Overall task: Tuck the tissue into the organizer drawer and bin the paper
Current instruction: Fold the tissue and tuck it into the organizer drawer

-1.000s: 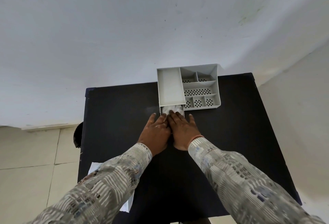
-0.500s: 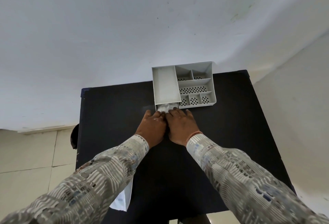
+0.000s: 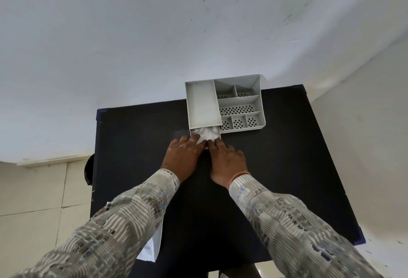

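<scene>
Crumpled white tissue (image 3: 205, 134) in part-open drawer (image 3: 217, 138), both flat hands (image 3: 204, 156) against its front.

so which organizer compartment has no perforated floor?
The tall narrow compartment on the organizer's left side, above the pulled-out drawer holding tissue. Its floor is plain; the five compartments to its right show hole patterns.

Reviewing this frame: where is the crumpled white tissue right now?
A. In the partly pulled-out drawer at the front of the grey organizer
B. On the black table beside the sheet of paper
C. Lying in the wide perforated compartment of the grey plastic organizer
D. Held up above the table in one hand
A: the crumpled white tissue lies in the partly open drawer of the grey plastic organizer, with the left hand and right hand at the drawer's front.
</scene>
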The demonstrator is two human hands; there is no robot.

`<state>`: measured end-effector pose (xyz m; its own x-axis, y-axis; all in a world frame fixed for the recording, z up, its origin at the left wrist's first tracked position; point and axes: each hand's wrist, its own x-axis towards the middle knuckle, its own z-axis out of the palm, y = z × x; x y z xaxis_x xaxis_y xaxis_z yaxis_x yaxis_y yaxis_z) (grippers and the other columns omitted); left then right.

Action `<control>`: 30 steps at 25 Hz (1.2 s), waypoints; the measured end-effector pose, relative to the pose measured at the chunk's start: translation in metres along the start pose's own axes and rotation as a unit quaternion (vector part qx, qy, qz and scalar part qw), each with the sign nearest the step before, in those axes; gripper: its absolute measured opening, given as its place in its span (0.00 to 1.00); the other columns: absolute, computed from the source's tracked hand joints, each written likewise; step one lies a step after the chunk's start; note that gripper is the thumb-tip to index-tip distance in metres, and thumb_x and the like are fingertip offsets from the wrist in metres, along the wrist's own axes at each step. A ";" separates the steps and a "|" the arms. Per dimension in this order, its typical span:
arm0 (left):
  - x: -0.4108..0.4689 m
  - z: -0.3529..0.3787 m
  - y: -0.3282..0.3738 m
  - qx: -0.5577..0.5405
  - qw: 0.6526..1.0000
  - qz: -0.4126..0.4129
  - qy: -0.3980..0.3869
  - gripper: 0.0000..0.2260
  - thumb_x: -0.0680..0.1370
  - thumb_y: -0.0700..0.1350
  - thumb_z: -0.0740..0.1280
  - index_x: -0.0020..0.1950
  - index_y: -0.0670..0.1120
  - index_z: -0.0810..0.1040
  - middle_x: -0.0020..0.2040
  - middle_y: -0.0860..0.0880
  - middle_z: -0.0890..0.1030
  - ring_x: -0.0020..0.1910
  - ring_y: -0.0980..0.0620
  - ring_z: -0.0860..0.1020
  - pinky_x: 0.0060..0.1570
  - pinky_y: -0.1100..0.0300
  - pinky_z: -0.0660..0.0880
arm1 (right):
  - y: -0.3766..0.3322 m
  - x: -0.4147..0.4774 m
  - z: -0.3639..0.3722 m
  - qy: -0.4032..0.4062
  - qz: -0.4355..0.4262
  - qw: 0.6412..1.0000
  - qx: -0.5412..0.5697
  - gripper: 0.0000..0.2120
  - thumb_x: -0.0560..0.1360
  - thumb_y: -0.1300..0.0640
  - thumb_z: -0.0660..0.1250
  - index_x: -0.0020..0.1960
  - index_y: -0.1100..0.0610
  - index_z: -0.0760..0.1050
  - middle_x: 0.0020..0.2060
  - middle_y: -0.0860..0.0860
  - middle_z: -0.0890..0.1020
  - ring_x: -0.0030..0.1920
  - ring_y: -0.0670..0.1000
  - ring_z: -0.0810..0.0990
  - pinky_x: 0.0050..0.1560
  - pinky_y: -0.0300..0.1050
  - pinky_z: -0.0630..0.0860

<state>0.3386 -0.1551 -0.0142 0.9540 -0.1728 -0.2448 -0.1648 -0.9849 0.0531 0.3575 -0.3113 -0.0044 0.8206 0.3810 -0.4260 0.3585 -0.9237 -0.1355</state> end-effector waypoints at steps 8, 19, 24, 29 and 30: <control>0.007 -0.004 -0.001 0.030 0.999 0.021 -0.009 0.23 0.82 0.45 0.62 0.77 0.45 0.72 0.77 0.44 0.74 0.53 0.44 0.87 0.48 0.50 0.82 | -0.003 0.030 -0.018 -0.047 -0.045 0.997 0.027 0.33 0.79 0.57 0.65 0.83 0.53 0.59 0.83 0.53 0.64 0.69 0.65 0.79 0.64 0.61 0.79; 0.008 -0.005 -0.007 0.017 1.000 0.002 -0.005 0.26 0.80 0.47 0.68 0.79 0.52 0.72 0.80 0.42 0.72 0.59 0.39 0.85 0.53 0.47 0.82 | 0.003 0.031 -0.019 -0.064 0.003 0.997 0.049 0.30 0.77 0.58 0.67 0.79 0.54 0.65 0.81 0.54 0.60 0.64 0.65 0.82 0.59 0.61 0.81; -0.005 -0.014 -0.010 0.022 1.000 -0.008 -0.003 0.15 0.80 0.43 0.68 0.66 0.48 0.82 0.72 0.44 0.79 0.51 0.42 0.87 0.44 0.49 0.84 | 0.005 0.021 -0.009 0.055 -0.027 0.998 0.012 0.21 0.76 0.58 0.68 0.68 0.55 0.76 0.65 0.55 0.79 0.57 0.60 0.84 0.52 0.53 0.82; 0.009 -0.023 -0.007 0.058 0.998 0.001 -0.019 0.14 0.80 0.42 0.65 0.65 0.48 0.81 0.67 0.48 0.80 0.50 0.45 0.87 0.43 0.52 0.82 | 0.012 0.031 -0.009 0.021 -0.034 0.998 0.056 0.27 0.77 0.63 0.67 0.76 0.57 0.69 0.70 0.56 0.76 0.68 0.60 0.75 0.67 0.55 0.77; 0.011 -0.024 -0.006 0.054 0.998 -0.006 -0.018 0.14 0.80 0.42 0.65 0.66 0.48 0.81 0.67 0.48 0.80 0.50 0.45 0.87 0.43 0.53 0.81 | 0.012 0.030 -0.011 0.037 -0.034 0.997 0.058 0.26 0.77 0.63 0.67 0.75 0.57 0.71 0.69 0.56 0.77 0.67 0.60 0.77 0.66 0.55 0.78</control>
<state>0.3565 -0.1504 0.0063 0.9464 -0.1603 -0.2804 -0.1821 -0.9818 -0.0533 0.3917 -0.3107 -0.0093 0.8278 0.4417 -0.3458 0.3650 -0.8922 -0.2661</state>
